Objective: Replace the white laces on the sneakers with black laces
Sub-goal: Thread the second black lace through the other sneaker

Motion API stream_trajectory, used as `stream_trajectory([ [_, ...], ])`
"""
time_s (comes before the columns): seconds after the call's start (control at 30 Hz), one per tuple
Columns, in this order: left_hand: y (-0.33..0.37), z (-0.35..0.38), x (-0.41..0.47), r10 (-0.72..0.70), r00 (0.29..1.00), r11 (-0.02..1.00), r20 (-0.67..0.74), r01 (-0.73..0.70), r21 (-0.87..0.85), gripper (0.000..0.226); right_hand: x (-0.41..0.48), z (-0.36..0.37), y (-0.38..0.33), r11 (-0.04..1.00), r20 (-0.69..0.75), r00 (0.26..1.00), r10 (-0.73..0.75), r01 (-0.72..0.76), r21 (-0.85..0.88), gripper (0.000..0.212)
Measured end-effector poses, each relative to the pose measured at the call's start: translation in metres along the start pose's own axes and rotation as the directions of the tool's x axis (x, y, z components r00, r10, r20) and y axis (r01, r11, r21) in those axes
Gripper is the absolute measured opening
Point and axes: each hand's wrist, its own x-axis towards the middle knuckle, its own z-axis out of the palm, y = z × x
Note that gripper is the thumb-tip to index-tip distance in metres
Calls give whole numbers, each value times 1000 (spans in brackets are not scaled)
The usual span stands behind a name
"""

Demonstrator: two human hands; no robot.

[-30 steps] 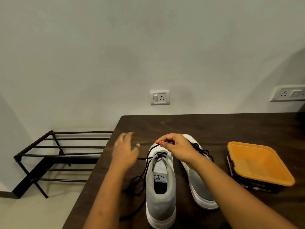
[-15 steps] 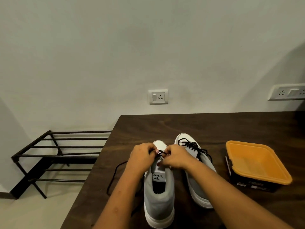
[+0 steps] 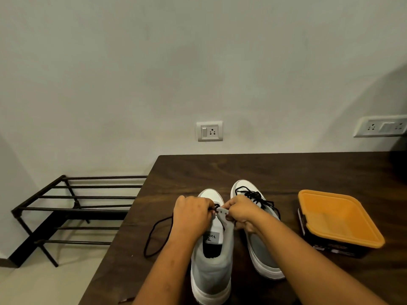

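Change since a second ago: left hand (image 3: 192, 216) no longer spread wide at the side, now tucked in close to right hand (image 3: 242, 213) over the lacing of left sneaker (image 3: 211, 267); black lace (image 3: 150, 235) no longer drawn taut, slack looping on desk (image 3: 286, 172) left of that shoe. Left grip curled, pinching the lace at the eyelets. Right grip clamped on the grey eyelet flap of the same sneaker, knuckles up. Right sneaker (image 3: 262, 249) just beside, already laced in black. Orange-topped box (image 3: 339, 216) well to the right.
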Motion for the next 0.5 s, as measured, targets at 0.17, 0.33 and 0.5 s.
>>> stream_trajectory([
  [0.17, -4, 0, -5, -83, 997, 996, -6, 82, -44, 28, 2, -2, 1, 999, 8, 999, 34, -34, 1, 33],
  [0.33, 5, 6, -5, -200, 980, 953, 9, 196, -230, 22, 3, -2, 3, 996, 42, 998, 37, -40, 78, 31],
  [0.5, 11, 7, -3, -168, 986, 970, 15, 168, -176, 24, 5, -2, 2, 993, 57, 998, 28, -34, 110, 27],
])
